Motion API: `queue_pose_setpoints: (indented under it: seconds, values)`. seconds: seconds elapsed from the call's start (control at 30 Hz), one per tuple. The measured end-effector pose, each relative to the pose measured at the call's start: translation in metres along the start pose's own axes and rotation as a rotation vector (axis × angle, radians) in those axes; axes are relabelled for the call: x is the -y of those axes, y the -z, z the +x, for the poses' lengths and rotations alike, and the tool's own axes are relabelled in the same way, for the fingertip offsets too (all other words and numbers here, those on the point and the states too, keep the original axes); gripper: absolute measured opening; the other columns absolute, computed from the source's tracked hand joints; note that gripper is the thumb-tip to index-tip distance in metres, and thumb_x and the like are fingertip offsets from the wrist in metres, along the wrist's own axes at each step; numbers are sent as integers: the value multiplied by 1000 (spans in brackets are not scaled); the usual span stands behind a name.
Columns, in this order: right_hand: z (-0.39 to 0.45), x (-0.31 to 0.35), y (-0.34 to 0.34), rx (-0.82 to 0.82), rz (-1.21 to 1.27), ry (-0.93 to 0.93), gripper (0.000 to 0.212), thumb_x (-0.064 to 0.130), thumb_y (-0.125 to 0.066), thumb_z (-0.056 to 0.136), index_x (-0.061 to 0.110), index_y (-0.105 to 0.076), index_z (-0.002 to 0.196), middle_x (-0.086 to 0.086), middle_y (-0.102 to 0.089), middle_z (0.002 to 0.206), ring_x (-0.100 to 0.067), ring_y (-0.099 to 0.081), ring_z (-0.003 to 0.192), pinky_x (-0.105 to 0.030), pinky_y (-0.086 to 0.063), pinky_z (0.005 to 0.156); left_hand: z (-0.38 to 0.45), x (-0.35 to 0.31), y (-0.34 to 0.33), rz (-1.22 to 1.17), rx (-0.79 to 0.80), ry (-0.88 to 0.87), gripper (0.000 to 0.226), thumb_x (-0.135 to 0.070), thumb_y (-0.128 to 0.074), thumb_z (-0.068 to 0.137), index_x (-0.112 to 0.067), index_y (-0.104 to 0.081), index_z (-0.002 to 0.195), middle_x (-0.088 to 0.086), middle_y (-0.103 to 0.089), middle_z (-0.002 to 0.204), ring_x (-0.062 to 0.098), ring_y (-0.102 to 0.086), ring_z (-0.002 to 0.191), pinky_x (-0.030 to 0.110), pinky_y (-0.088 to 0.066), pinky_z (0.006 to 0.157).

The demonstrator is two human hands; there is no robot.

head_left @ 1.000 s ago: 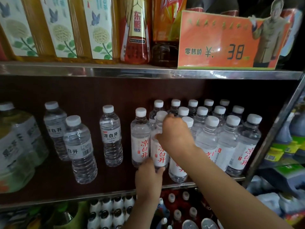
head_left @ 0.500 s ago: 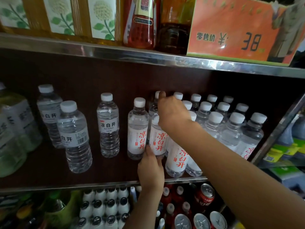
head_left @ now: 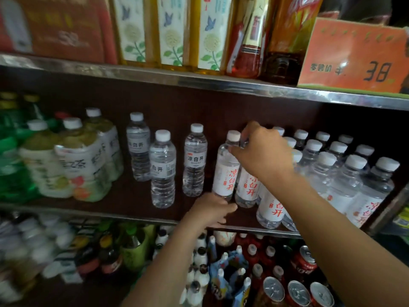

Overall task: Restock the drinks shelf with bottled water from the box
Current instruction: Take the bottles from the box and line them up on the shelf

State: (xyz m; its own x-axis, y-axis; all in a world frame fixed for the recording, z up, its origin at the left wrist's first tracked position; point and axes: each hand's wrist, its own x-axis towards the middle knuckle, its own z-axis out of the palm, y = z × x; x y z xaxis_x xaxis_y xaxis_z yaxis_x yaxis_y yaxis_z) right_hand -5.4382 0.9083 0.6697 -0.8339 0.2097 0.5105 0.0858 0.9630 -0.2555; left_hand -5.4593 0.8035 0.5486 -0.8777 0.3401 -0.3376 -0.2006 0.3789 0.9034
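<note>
Water bottles with white caps stand on the middle shelf (head_left: 124, 212). Many with white-and-red labels fill its right half (head_left: 345, 173). My left hand (head_left: 210, 210) grips the base of the leftmost white-labelled bottle (head_left: 225, 173), which leans slightly. My right hand (head_left: 263, 151) reaches over the tops, fingers curled round the neck of the bottle beside it (head_left: 247, 187), thumb against the first bottle's shoulder. Three clear bottles with grey labels (head_left: 162, 169) stand apart to the left. No box is in view.
Shrink-wrapped tea bottles (head_left: 73, 160) sit at the shelf's left end. The upper shelf carries tall drink bottles (head_left: 170, 32) and an orange price sign (head_left: 354, 56). Below are cans (head_left: 298, 293) and small bottles (head_left: 199, 262). A metal upright (head_left: 389, 207) bounds the right side.
The view has swung left, bringing the tea packs into sight. My right hand has shifted left onto the front bottles' necks. My left hand stays at the base of the leftmost white-labelled bottle.
</note>
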Motion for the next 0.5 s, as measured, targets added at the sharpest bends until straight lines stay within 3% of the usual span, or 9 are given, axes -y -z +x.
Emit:
queue_pose_setpoints:
  seconds: [0.07,0.1,0.2,0.27,0.37,0.5]
  values:
    - [-14,22,-1,100,369,-94,24,48,-68,70,26,-63,77,0,-71,85,-27,-67,85,-40,-55,75,-32,4,36,-217,13,2,30,-29,-57,93,-9,-60,115,3,-65,93,14,-65,81,25,-53,74]
    - [-22,35,-4,172,536,-124,22,47,-70,68,26,-64,72,0,-72,80,-25,-69,81,-42,-57,75,-47,10,56,-305,-18,-7,33,-27,-55,95,-7,-58,121,6,-66,99,16,-66,84,24,-52,77]
    - [-53,88,-17,515,809,-144,15,27,-73,80,14,-69,88,-6,-72,85,-19,-66,73,-27,-55,61,-104,38,114,-450,-177,27,31,-21,-53,96,-6,-57,123,15,-65,117,28,-64,104,28,-50,80]
    - [-81,131,-25,734,876,-126,23,22,-71,84,7,-68,102,-6,-71,89,-20,-67,81,-27,-54,66,-143,70,153,-467,-289,74,32,-21,-55,95,-6,-56,124,16,-64,120,28,-64,105,34,-50,86]
    - [-132,205,-46,987,894,-16,21,28,-70,85,16,-69,102,-3,-74,96,-18,-70,94,-34,-57,86,-216,132,208,-517,-428,101,33,-21,-55,95,-4,-56,122,12,-66,111,20,-65,87,30,-49,84]
    - [-228,312,-77,1240,867,138,21,31,-66,87,16,-67,102,-5,-73,99,-18,-69,92,-31,-53,82,-329,226,263,-561,-603,183,21,-24,-50,97,-13,-60,112,8,-66,106,17,-64,88,24,-47,83]
